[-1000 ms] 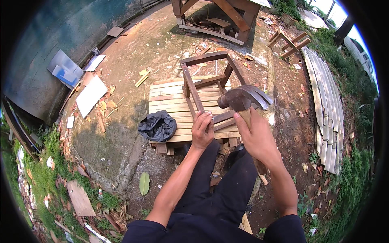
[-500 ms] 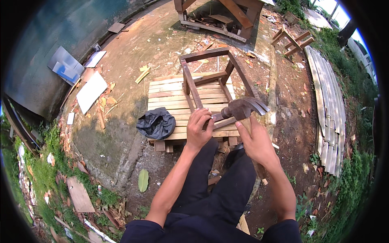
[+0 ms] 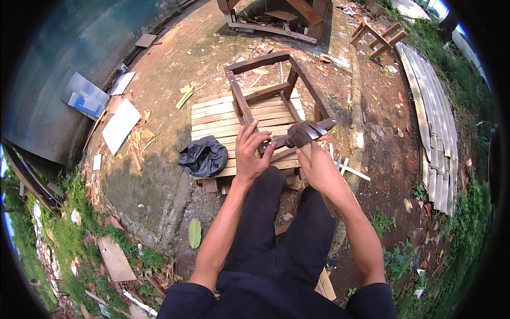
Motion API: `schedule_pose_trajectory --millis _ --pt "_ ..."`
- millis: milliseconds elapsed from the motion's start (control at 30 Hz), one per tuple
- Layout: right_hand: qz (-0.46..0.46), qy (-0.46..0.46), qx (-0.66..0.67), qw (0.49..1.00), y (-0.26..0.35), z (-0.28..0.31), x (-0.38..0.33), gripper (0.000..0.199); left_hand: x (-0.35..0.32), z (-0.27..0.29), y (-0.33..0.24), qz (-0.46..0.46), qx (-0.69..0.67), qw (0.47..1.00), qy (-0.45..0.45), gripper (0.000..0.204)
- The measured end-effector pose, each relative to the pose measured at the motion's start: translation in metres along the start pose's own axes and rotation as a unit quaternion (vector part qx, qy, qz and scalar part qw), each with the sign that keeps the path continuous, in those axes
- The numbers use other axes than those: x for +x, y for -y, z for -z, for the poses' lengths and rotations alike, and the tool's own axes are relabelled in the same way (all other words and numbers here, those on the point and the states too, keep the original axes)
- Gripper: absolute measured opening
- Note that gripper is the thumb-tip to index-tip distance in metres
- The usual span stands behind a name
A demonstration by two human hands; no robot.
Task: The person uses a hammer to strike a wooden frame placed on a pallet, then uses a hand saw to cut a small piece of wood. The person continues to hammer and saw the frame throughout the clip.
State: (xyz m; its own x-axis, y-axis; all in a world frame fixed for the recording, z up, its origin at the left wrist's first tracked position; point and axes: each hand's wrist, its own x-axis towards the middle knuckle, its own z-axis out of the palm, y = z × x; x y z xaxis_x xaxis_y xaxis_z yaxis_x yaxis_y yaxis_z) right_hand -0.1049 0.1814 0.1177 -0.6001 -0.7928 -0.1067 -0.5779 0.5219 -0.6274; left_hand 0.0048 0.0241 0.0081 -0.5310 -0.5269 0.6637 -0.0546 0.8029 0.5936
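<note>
Hammer (image 3: 303, 136) in right grip (image 3: 322, 167), head near left grip (image 3: 252, 154)

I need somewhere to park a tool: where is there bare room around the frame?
Bare slats show left of the frame, just beyond the bag. A larger patch, concrete with a few specks, lies between the bag and the grass at left. It is crowded at the frame's near corner, where left hand, right hand and hammer cluster.

Dark brown frame (image 3: 309, 87), black bag (image 3: 203, 156)
</note>
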Motion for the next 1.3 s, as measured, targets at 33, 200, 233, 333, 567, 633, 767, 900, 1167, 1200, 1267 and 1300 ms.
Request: schedule_pose_trajectory --millis 33,200,233,333,567,633,767,900,1167,1200,1267,1300 --pt "-0.013 0.012 0.006 1.000 0.000 0.003 0.002 0.046 0.005 0.010 0.006 -0.004 -0.044 0.997 0.060 0.018" --pt "-0.033 0.047 0.041 0.997 0.007 0.014 0.012 0.046 0.026 0.050 0.016 0.048 -0.147 0.979 0.131 0.049" --pt "-0.030 0.058 0.050 0.997 0.009 0.015 0.014 0.046 0.031 0.053 0.015 0.047 -0.136 0.982 0.119 0.051" --pt "-0.034 0.087 0.086 0.992 0.010 0.019 0.015 0.046 0.032 0.057 0.007 0.100 -0.097 0.982 0.124 0.051" --pt "-0.050 0.113 0.130 0.984 0.004 0.026 0.012 0.046 0.020 0.023 0.001 -0.040 0.145 0.981 0.123 0.057" --pt "-0.052 0.115 0.135 0.983 0.003 0.027 0.011 0.046 0.026 0.012 0.007 -0.040 0.108 0.989 0.093 0.049" --pt "-0.052 0.101 0.131 0.985 0.002 0.026 0.014 0.046 0.027 -0.007 0.016 -0.056 -0.023 0.997 0.041 0.029" --pt "-0.065 0.097 0.111 0.987 0.003 0.021 0.017 0.047 0.018 -0.015 0.025 0.033 -0.104 0.994 0.015 0.024" --pt "-0.021 0.036 0.008 0.999 0.006 0.012 0.013 0.047 0.018 -0.021 0.024 0.057 -0.130 0.990 0.000 0.013" --pt "-0.029 0.041 0.009 0.999 0.006 0.012 0.013 0.047 0.018 -0.017 0.023 0.056 -0.141 0.988 0.016 0.013" --pt "-0.030 0.055 -0.013 0.998 0.005 0.014 0.013 0.048 0.017 -0.008 0.023 0.046 -0.154 0.986 0.048 0.014" --pt "-0.030 0.055 -0.024 0.998 0.005 0.016 0.013 0.049 0.017 -0.001 0.025 0.029 -0.144 0.985 0.092 0.014"
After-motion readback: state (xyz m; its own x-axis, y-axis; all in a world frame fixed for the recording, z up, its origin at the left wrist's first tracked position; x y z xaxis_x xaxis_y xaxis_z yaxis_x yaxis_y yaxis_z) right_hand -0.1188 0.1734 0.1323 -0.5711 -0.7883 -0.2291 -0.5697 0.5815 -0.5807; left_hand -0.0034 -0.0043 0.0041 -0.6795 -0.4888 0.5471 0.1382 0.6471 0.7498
